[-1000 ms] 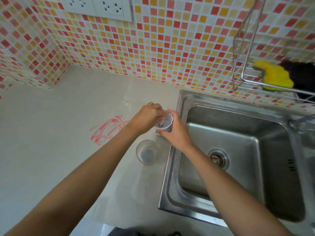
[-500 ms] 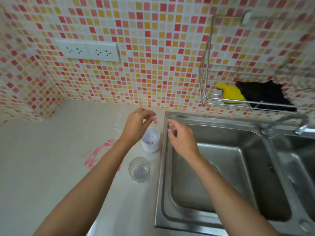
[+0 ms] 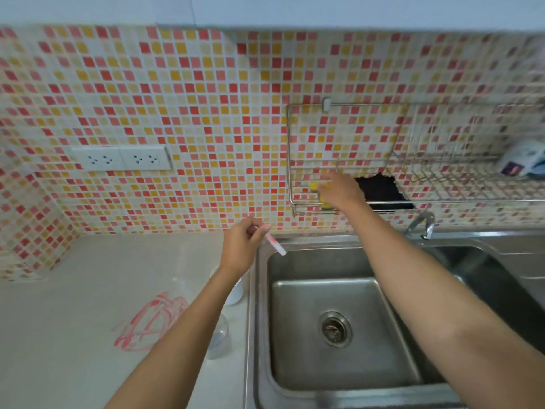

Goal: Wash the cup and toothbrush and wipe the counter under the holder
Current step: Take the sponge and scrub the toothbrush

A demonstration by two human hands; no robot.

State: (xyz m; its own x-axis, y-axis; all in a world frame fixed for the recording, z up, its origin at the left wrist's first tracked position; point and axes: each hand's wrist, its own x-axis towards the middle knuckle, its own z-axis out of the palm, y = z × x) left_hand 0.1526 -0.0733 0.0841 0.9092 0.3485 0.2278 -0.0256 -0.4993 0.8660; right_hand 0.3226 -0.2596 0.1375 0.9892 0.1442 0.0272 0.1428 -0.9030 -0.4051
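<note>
My left hand (image 3: 242, 242) pinches a white and pink toothbrush (image 3: 275, 245) above the sink's left rim, the brush slanting down to the right. Under my left forearm stand the white holder (image 3: 236, 293) and a clear glass cup (image 3: 218, 340), both partly hidden. My right hand (image 3: 339, 188) reaches into the wire rack (image 3: 295, 160) on the wall and touches a yellow sponge (image 3: 317, 188), with its fingers stretched out. Red scribble marks (image 3: 150, 323) lie on the grey counter (image 3: 73, 335) left of the cup.
A steel sink (image 3: 339, 335) with a round drain (image 3: 334, 329) fills the lower middle. Its tap (image 3: 421, 224) stands at the back right. A dark cloth (image 3: 382, 190) sits in the rack beside the sponge. Two sockets (image 3: 121, 159) are on the tiled wall.
My left hand lifted the toothbrush out of the white holder. My right hand left the holder and rose to the rack's yellow sponge. The view tilted up.
</note>
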